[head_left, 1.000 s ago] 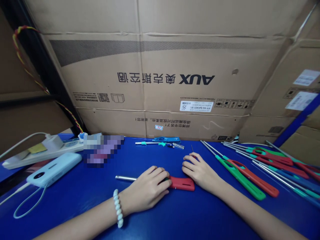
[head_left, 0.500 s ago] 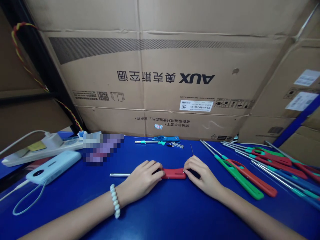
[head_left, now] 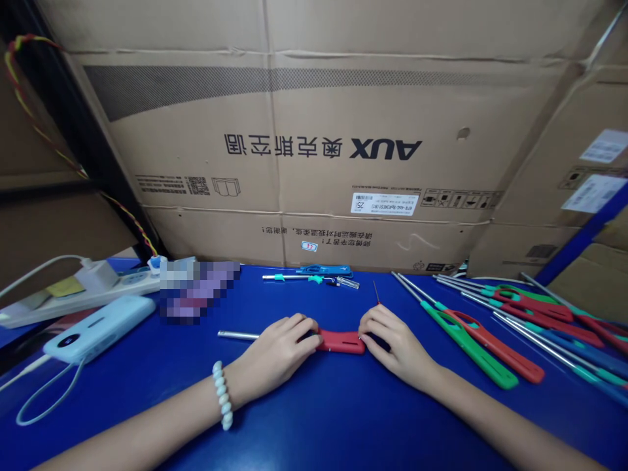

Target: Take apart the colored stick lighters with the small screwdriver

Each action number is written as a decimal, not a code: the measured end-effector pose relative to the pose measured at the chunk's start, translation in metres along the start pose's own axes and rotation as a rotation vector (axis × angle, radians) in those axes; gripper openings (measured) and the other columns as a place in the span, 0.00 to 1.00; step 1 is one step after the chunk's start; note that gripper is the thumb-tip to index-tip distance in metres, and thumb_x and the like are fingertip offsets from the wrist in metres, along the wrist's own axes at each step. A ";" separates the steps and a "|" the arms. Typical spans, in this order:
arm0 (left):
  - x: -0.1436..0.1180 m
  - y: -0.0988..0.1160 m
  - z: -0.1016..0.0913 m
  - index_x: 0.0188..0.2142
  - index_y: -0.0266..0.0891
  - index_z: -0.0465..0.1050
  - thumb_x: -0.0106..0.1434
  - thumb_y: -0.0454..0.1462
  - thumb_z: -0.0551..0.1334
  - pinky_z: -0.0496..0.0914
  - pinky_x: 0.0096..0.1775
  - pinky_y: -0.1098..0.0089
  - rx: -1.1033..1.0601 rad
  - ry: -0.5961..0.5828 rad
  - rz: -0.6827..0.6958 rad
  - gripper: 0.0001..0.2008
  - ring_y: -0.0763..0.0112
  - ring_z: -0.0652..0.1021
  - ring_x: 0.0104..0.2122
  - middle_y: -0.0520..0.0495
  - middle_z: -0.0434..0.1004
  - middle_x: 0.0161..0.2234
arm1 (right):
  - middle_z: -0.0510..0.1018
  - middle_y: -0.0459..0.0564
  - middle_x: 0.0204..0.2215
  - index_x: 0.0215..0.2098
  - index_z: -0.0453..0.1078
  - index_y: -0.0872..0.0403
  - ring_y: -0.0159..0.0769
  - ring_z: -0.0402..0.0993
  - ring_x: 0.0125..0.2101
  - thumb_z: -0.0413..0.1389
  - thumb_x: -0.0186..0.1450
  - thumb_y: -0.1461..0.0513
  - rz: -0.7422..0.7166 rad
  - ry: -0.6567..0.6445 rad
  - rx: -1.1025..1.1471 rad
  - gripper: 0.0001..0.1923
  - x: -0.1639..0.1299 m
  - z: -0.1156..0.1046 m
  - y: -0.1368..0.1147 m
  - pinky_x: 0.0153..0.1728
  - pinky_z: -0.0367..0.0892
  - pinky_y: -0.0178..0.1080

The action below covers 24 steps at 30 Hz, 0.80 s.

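Note:
A red long-necked lighter (head_left: pixel 341 341) lies on the blue table, its metal tube (head_left: pixel 238 335) pointing left. My left hand (head_left: pixel 284 347) is closed around its middle, hiding the trigger part. At the lighter's right end, my right hand (head_left: pixel 390 340) is closed, thumb and index finger pinched against the handle's tip. A speck of something pale shows at those fingertips, too small to name. From behind the right knuckles a thin screwdriver (head_left: pixel 376 293) sticks up, its dark shaft pointing away and a bit of red at its base; the fingers hide the rest.
Several lighters, green (head_left: pixel 483 356), orange-red (head_left: pixel 515 356) and blue (head_left: pixel 564 350), lie at the right. Lighter parts (head_left: pixel 294 279) and a blue lighter casing (head_left: pixel 324 269) are at the back, before a cardboard wall (head_left: pixel 314 85). A power bank (head_left: pixel 101 327) and a power strip (head_left: pixel 137 281) stand left.
Both hands keep their hold, with the lighter almost in place; its tube tilts very slightly. The view has shifted a little.

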State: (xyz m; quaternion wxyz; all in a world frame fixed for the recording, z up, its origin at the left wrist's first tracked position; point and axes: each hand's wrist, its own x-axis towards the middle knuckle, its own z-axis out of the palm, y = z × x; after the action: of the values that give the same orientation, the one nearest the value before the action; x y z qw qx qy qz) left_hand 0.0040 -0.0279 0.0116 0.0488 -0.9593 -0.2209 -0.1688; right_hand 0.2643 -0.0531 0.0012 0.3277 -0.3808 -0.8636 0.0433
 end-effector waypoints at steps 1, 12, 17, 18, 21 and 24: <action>0.000 0.000 0.000 0.44 0.38 0.67 0.71 0.33 0.48 0.68 0.41 0.66 0.001 -0.005 -0.001 0.10 0.65 0.69 0.41 0.45 0.69 0.43 | 0.71 0.51 0.32 0.32 0.64 0.54 0.37 0.66 0.36 0.48 0.67 0.67 -0.007 -0.001 -0.011 0.07 0.000 0.000 -0.001 0.38 0.63 0.41; 0.000 0.002 0.000 0.44 0.38 0.67 0.71 0.33 0.49 0.69 0.41 0.66 0.031 0.000 -0.005 0.10 0.65 0.70 0.41 0.44 0.69 0.43 | 0.72 0.52 0.33 0.35 0.68 0.54 0.38 0.67 0.36 0.48 0.67 0.66 -0.050 0.022 -0.131 0.07 -0.001 0.001 0.000 0.38 0.64 0.42; 0.000 0.001 0.000 0.43 0.38 0.68 0.71 0.34 0.49 0.70 0.41 0.66 0.022 0.002 -0.008 0.10 0.66 0.70 0.40 0.44 0.70 0.43 | 0.73 0.52 0.33 0.35 0.67 0.54 0.39 0.67 0.36 0.47 0.68 0.67 -0.042 0.016 -0.124 0.08 0.000 0.002 -0.001 0.39 0.64 0.43; 0.000 0.001 0.000 0.43 0.37 0.68 0.71 0.34 0.49 0.70 0.41 0.66 0.019 0.004 -0.008 0.10 0.66 0.70 0.40 0.44 0.70 0.43 | 0.73 0.52 0.33 0.34 0.66 0.54 0.39 0.67 0.36 0.47 0.68 0.67 -0.042 0.011 -0.129 0.08 0.001 0.002 -0.001 0.39 0.64 0.43; 0.000 0.001 -0.001 0.43 0.37 0.68 0.71 0.33 0.49 0.70 0.40 0.66 0.009 0.011 -0.003 0.10 0.65 0.69 0.41 0.44 0.69 0.43 | 0.73 0.52 0.33 0.34 0.66 0.55 0.38 0.66 0.36 0.46 0.68 0.66 -0.059 -0.006 -0.164 0.08 0.001 0.002 -0.002 0.39 0.63 0.43; 0.001 0.002 -0.002 0.43 0.37 0.68 0.71 0.34 0.49 0.70 0.40 0.66 0.004 0.014 -0.003 0.10 0.65 0.70 0.41 0.44 0.69 0.43 | 0.73 0.53 0.33 0.35 0.66 0.56 0.38 0.66 0.36 0.45 0.69 0.66 -0.089 -0.025 -0.209 0.09 0.001 0.002 -0.004 0.37 0.62 0.42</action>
State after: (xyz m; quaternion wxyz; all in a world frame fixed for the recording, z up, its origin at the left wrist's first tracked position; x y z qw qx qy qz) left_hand 0.0047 -0.0295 0.0132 0.0519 -0.9578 -0.2221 -0.1750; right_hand 0.2603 -0.0547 0.0018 0.2770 -0.3736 -0.8835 -0.0569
